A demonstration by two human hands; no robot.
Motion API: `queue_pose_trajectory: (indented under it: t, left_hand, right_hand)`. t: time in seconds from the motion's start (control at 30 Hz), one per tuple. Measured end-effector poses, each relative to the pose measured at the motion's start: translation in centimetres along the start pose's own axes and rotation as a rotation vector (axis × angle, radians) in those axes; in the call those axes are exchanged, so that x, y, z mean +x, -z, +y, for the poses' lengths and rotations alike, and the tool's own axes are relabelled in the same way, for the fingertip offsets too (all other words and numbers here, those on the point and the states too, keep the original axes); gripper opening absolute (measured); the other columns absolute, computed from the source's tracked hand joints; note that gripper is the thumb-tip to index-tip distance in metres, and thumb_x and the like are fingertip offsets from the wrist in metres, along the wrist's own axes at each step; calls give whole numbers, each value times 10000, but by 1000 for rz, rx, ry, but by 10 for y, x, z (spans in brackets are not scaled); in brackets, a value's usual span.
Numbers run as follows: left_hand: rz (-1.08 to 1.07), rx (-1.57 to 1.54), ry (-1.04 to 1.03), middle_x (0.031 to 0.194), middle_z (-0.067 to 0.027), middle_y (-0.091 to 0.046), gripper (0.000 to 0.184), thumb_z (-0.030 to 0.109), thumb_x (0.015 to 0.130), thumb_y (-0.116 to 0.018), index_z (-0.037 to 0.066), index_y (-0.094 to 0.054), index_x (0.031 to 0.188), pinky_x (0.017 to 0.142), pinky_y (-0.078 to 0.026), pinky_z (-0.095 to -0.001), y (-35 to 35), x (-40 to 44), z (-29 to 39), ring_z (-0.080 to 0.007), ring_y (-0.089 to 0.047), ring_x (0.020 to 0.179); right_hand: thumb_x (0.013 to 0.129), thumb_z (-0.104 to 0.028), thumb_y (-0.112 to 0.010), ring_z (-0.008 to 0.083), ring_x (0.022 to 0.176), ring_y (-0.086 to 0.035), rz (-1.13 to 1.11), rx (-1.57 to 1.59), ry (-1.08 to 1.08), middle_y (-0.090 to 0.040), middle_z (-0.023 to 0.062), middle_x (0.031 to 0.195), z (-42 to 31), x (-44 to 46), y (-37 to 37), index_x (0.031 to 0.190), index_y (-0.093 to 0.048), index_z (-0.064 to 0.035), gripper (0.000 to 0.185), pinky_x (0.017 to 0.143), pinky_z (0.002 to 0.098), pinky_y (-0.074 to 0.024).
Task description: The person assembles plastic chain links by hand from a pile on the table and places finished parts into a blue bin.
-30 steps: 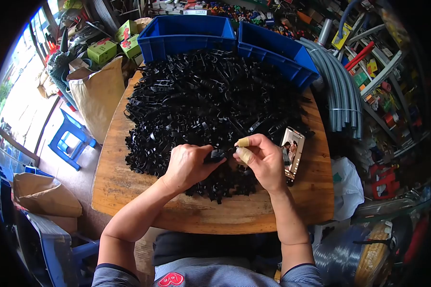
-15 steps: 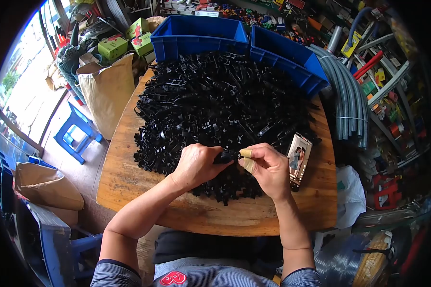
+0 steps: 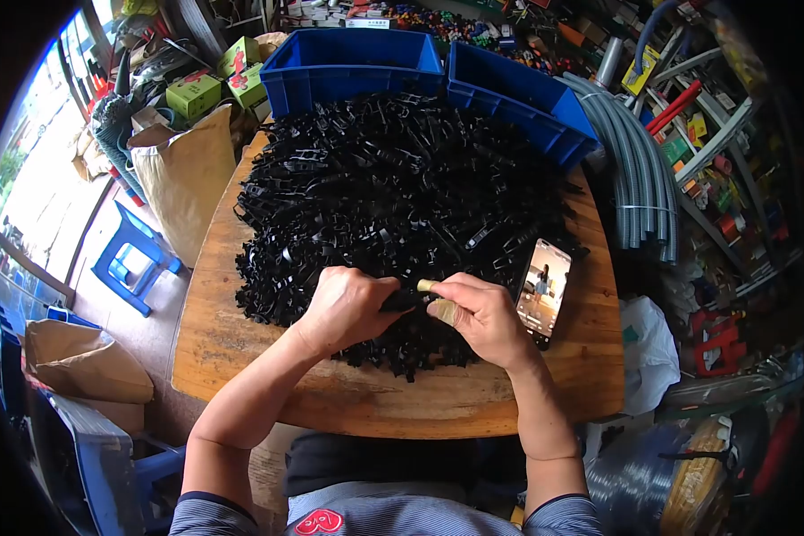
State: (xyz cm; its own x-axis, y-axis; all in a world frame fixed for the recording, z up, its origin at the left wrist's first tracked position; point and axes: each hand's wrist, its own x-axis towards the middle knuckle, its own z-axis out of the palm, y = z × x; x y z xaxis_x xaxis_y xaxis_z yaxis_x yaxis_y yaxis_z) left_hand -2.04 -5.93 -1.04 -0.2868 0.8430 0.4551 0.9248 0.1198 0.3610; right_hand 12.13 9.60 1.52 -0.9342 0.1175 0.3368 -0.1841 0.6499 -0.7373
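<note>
My left hand (image 3: 341, 308) is closed around a black plastic piece (image 3: 402, 298), whose end sticks out between thumb and forefinger toward the right. Facing it, my right hand (image 3: 489, 320) makes a pinch with thumb and forefinger, both wrapped in yellowish tape or finger covers. Its fingertips are right at the end of that black piece; anything small between them cannot be told apart from the dark background. Under and beyond both hands spreads a large heap of black plastic parts (image 3: 357, 188), some long and clip-like, on the wooden table (image 3: 402, 409).
Two blue bins (image 3: 353, 85) (image 3: 518, 112) stand behind the heap. A lit phone (image 3: 545, 290) leans to the right of my right hand. Grey hoses (image 3: 639, 170) hang beyond the table's right side. A blue stool (image 3: 134, 255) and paper sack (image 3: 188, 183) are at left.
The whole view has shifted slightly, with the table sliding left. My hands keep nearly the same pose, the right fingertips close against the black piece. The phone's picture has changed.
</note>
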Motion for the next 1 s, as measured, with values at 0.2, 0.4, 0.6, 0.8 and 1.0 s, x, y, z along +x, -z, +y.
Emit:
queue_pose_trajectory:
  t: [0.2, 0.4, 0.6, 0.8, 1.0]
  left_hand:
    - [-14, 19, -46, 513, -76, -553, 268, 288, 716, -749, 81, -589, 656, 466, -456, -351, 11, -4, 6, -272, -585, 494]
    - [-40, 16, -38, 517, -82, -554, 243, 265, 706, -751, 75, -604, 670, 460, -456, -350, 13, -5, 10, -266, -585, 485]
    - [32, -238, 112, 558, -122, -583, 236, 269, 709, -745, 60, -634, 714, 496, -484, -368, 17, 1, 18, -308, -613, 541]
    - [-237, -102, 183, 643, -140, -631, 288, 349, 737, -706, 65, -666, 739, 593, -517, -416, 8, -5, 13, -334, -641, 649]
    - [-414, -186, 283, 745, -181, -641, 406, 423, 772, -677, 37, -645, 894, 643, -507, -403, 20, 0, 13, -331, -650, 739]
  right_hand:
    - [819, -61, -679, 181, 682, -631, 15, 170, 73, -639, 127, 853, 6, -1, -11, 1038, -631, 61, 255, 585, 268, -500]
    - [812, -80, -690, 188, 659, -620, -25, 107, 123, -640, 126, 850, 4, -2, -6, 1046, -630, 54, 277, 569, 285, -494]
    - [819, -93, -682, 179, 650, -585, 146, -73, 238, -578, 110, 876, -17, -1, -12, 1200, -563, 22, 415, 553, 288, -486]
    - [765, 25, -617, 199, 726, -573, 38, -651, 457, -531, 100, 828, -5, -7, -23, 1177, -545, 100, 425, 605, 291, -520]
    - [794, -138, -637, 192, 751, -598, -50, -651, 279, -557, 102, 835, 2, -4, -28, 1158, -541, 74, 432, 612, 283, -542]
